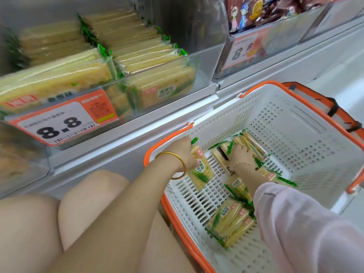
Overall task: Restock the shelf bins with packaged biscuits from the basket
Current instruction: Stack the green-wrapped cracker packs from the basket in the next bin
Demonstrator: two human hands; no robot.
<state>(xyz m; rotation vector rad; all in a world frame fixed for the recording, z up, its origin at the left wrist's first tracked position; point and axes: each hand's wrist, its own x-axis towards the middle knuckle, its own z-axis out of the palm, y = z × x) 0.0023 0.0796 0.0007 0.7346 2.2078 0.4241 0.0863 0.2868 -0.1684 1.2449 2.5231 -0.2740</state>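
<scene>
A white basket (295,123) with an orange rim sits on the floor at the right. Several yellow-green biscuit packs (229,217) lie on its bottom. My left hand (184,152), with a gold bangle on the wrist, is shut on one biscuit pack (201,172) held upright inside the basket's left side. My right hand (242,156) reaches down onto a pile of packs (250,142) at the basket's middle, fingers curled around them. The clear shelf bin (161,79) at the upper left holds rows of the same biscuit packs.
An orange price tag reading 8.8 (63,123) hangs on the bin's front. A second bin (275,42) with dark snack bags stands at the upper right. The white shelf ledge (122,138) runs between bins and basket. My bare knees (92,198) are at the lower left.
</scene>
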